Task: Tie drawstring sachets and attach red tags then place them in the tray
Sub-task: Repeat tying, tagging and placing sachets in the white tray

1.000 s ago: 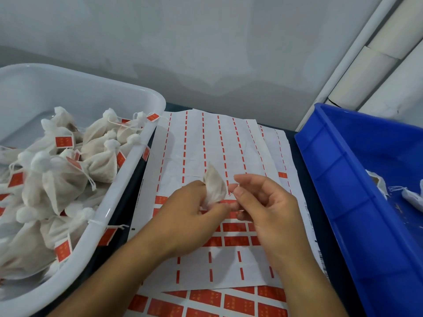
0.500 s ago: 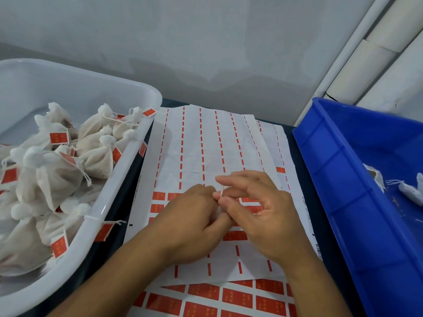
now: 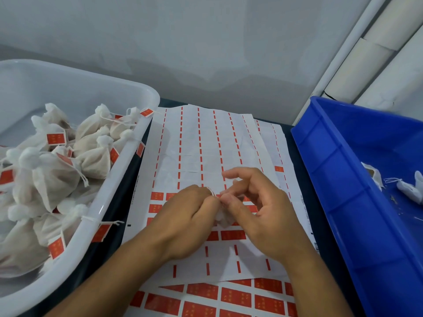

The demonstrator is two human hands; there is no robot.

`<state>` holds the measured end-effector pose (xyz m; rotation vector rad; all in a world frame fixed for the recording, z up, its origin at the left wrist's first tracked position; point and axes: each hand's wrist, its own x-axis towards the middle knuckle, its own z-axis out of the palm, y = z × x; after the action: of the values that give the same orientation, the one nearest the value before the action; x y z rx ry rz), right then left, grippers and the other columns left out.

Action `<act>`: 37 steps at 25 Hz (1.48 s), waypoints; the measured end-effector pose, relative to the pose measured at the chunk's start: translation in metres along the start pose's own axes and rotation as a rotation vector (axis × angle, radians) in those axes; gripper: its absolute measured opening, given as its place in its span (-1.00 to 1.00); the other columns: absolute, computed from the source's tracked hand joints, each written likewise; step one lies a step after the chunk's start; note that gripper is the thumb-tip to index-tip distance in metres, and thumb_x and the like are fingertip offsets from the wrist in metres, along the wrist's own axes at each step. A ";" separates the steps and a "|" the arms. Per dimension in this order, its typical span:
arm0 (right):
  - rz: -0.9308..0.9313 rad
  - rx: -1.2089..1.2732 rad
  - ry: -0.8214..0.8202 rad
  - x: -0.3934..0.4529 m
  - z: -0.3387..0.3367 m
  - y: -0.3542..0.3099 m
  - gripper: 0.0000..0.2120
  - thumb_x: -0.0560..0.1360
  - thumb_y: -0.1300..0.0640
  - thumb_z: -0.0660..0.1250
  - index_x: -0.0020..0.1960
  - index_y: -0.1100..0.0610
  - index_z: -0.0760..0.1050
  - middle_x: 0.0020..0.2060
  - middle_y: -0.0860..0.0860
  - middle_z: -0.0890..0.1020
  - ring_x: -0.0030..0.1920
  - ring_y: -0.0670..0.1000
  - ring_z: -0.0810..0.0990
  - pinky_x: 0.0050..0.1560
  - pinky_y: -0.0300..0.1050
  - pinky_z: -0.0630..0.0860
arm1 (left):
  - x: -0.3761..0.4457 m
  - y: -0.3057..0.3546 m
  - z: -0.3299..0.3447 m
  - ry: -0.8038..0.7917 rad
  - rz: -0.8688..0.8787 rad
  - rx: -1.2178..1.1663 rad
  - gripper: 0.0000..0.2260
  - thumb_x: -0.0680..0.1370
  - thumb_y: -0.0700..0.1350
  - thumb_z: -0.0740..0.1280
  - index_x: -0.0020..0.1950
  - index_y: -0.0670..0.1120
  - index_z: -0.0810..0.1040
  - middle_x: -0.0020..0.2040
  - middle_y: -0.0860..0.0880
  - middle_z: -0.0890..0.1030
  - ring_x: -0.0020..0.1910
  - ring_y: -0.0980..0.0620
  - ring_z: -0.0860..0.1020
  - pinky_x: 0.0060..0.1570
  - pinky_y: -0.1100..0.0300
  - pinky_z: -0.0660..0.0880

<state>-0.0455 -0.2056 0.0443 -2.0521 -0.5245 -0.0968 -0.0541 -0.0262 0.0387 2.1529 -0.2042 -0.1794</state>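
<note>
Half a second ago both hands were pressed flat and close together over the sticker sheet, the sachet hidden beneath them; now the right hand (image 3: 258,211) has lifted and spread, its index and middle fingers raised and loosely curved, while thumb and a lower finger pinch at the white bundle. A second ago the sachet stood upright and plain to see between the hands; now only a crumpled white bit of the sachet (image 3: 221,219) peeks out low between the two palms. The left hand (image 3: 183,221) is curled over it knuckles-up, fingers closed round the fabric, and a thin loop of drawstring (image 3: 211,192) shows at its fingertips, right where the hands meet. Both hands hover just above the sticker sheet (image 3: 206,152), which carries rows of red tags (image 3: 231,235), many of its upper spaces already peeled bare. On the left sits the white tray (image 3: 135,143), heaped with tied sachets (image 3: 55,177), each with a small red tag on a string; a couple of tags dangle over the tray's rim. On the right is the blue bin (image 3: 338,179), holding a few loose white sachets (image 3: 409,191) near its far side, well apart from the hands. The sachet being worked lies between tray and bin.
</note>
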 end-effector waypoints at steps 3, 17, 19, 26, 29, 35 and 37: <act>0.019 -0.019 -0.031 -0.001 -0.002 0.000 -0.76 0.49 -0.23 0.35 0.12 -0.21 0.51 -0.08 -0.27 0.66 0.08 -0.12 0.67 0.10 -0.14 0.66 | 0.002 0.002 -0.004 0.020 -0.056 -0.101 -0.65 0.49 0.15 0.00 -0.29 0.03 0.48 -0.32 0.10 0.54 -0.24 0.17 0.52 -0.23 0.28 0.41; -0.131 -0.258 -0.066 -0.001 -0.002 0.002 -0.74 0.62 -0.07 0.33 0.27 -0.12 0.65 0.05 -0.25 0.66 0.10 -0.19 0.61 0.09 -0.32 0.56 | 0.041 0.020 -0.011 0.102 -0.593 -0.471 -0.67 0.70 -0.09 0.21 -0.23 -0.19 0.46 -0.36 -0.10 0.56 -0.37 -0.01 0.56 -0.31 0.13 0.52; -0.116 -0.258 -0.070 -0.002 -0.004 0.001 -0.73 0.62 -0.09 0.32 0.28 -0.15 0.63 0.06 -0.29 0.64 0.12 -0.20 0.60 0.12 -0.35 0.54 | 0.046 0.021 -0.008 0.132 -0.642 -0.532 -0.70 0.70 -0.10 0.18 -0.16 -0.25 0.41 -0.24 -0.12 0.54 -0.33 -0.06 0.53 -0.24 0.08 0.53; -0.072 -0.294 -0.011 -0.003 -0.006 0.003 -0.74 0.57 -0.14 0.37 0.24 -0.19 0.62 0.10 -0.32 0.61 0.16 -0.24 0.57 0.11 -0.44 0.52 | 0.038 0.019 -0.004 -0.030 -0.689 -0.471 -0.69 0.69 -0.06 0.23 0.17 -0.32 0.50 -0.01 -0.20 0.55 -0.21 -0.07 0.49 0.14 0.08 0.49; -0.060 -0.244 0.071 -0.001 -0.007 0.005 -0.81 0.57 -0.10 0.38 0.15 -0.13 0.66 0.04 -0.27 0.65 0.11 -0.19 0.61 0.07 -0.36 0.57 | 0.040 0.019 0.002 -0.202 -0.552 -0.306 -0.82 0.62 -0.16 0.35 0.19 -0.20 0.57 0.12 -0.17 0.59 -0.07 -0.02 0.58 0.25 0.05 0.54; -0.118 -0.159 0.220 0.002 -0.004 0.002 -0.90 0.59 0.08 0.37 0.05 0.00 0.67 -0.06 -0.20 0.67 0.04 -0.10 0.65 0.00 -0.32 0.58 | 0.008 0.022 -0.010 -0.138 -0.178 -0.341 -0.77 0.65 0.00 0.25 -0.05 0.13 0.70 -0.03 0.16 0.66 -0.05 0.16 0.61 0.05 0.17 0.53; -0.117 -0.103 0.244 0.001 -0.004 -0.001 -0.89 0.61 0.06 0.36 0.05 -0.03 0.66 -0.06 -0.23 0.66 0.05 -0.09 0.66 0.00 -0.33 0.58 | -0.004 0.021 -0.016 -0.122 -0.073 -0.459 -0.80 0.60 0.06 0.28 -0.07 0.18 0.71 -0.06 0.17 0.65 -0.04 0.18 0.62 0.07 0.15 0.52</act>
<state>-0.0440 -0.2081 0.0474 -2.0721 -0.4949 -0.4458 -0.0563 -0.0237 0.0654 1.6953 -0.1382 -0.3632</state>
